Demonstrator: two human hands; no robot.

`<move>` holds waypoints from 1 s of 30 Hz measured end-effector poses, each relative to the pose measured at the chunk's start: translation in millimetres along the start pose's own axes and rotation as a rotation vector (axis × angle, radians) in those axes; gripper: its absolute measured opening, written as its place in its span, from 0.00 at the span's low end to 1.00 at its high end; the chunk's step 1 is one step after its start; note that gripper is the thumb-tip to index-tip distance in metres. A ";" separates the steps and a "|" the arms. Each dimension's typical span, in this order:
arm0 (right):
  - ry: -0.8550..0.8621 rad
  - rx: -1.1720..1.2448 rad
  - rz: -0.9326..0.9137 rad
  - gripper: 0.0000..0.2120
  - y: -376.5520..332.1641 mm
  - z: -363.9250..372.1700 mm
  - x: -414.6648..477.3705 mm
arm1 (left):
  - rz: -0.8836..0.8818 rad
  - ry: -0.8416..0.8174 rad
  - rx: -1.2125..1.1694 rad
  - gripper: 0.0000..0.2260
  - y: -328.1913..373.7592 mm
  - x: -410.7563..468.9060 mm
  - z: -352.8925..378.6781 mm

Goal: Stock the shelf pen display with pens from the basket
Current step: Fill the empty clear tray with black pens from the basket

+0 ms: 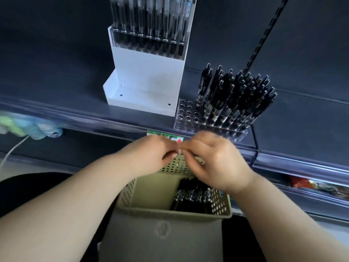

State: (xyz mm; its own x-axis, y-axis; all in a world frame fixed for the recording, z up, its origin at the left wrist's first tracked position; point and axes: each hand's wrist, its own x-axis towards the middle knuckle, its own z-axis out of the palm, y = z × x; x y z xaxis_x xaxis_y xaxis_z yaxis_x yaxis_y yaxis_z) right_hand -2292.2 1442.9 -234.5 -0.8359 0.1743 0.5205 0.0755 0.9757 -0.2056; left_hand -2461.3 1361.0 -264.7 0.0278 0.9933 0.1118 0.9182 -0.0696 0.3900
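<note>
The dark shelf (302,125) carries a white display stand (147,72) and, just beside it, a clear pen rack (186,118) holding upright black pens (236,95) (its left holes empty).

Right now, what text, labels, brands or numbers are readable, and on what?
Nothing is legible.
Shelf-edge tag: green, white and red print, blurred.
Pen label at the top of the white display: too blurred.
Embossed mark on the grey surface below the basket: shape only.
</note>
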 end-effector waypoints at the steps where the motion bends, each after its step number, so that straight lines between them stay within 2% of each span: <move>1: -0.087 0.004 0.060 0.09 2.2 11.9 -9.0 | -0.102 -0.124 0.046 0.07 -7.3 -5.0 14.0; 3: -0.356 0.009 0.278 0.10 6.2 35.5 -27.2 | -0.281 -0.287 0.100 0.07 -18.6 -17.4 44.6; 7: -0.886 0.011 0.799 0.11 14.7 68.0 -75.4 | -0.605 -0.397 -0.052 0.15 -30.8 -47.1 97.2; 10: -1.189 -0.103 0.858 0.15 7.5 82.8 -100.4 | -0.702 -0.451 -0.062 0.17 -28.9 -66.0 126.8; 15: -1.262 -0.132 0.917 0.16 -20.0 94.6 -108.9 | -0.803 -0.549 -0.102 0.18 -15.9 -78.1 129.4; 18: -1.285 -0.098 0.948 0.15 -30.9 96.9 -117.9 | -0.783 -0.623 0.043 0.20 -7.6 -88.9 129.6; 21: -1.335 -0.068 0.952 0.16 -35.3 98.1 -123.5 | -0.897 -0.718 0.039 0.18 -8.8 -99.2 146.7; 23: -1.334 -0.040 0.993 0.17 -35.8 97.6 -125.8 | -0.889 -0.759 0.034 0.19 -6.2 -100.7 150.7; 28: -1.278 -0.014 1.053 0.17 -36.5 96.5 -124.1 | -0.831 -0.593 -0.046 0.18 5.8 -93.1 162.1; 29: -1.271 -0.024 1.029 0.17 -35.2 98.4 -123.4 | -0.853 -0.581 -0.103 0.18 9.0 -88.7 166.2; 30: -1.203 -0.003 1.087 0.16 -40.3 94.0 -118.0 | -0.905 -0.553 -0.173 0.17 11.8 -84.5 175.0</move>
State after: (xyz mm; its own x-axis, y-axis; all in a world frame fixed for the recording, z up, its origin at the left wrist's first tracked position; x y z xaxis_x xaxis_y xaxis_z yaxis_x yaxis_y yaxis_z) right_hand -2247.7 1370.6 -365.6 -0.3091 0.5477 -0.7775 0.8836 0.4678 -0.0217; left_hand -2383.6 1292.3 -429.4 -0.4201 0.5828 -0.6956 0.6197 0.7442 0.2492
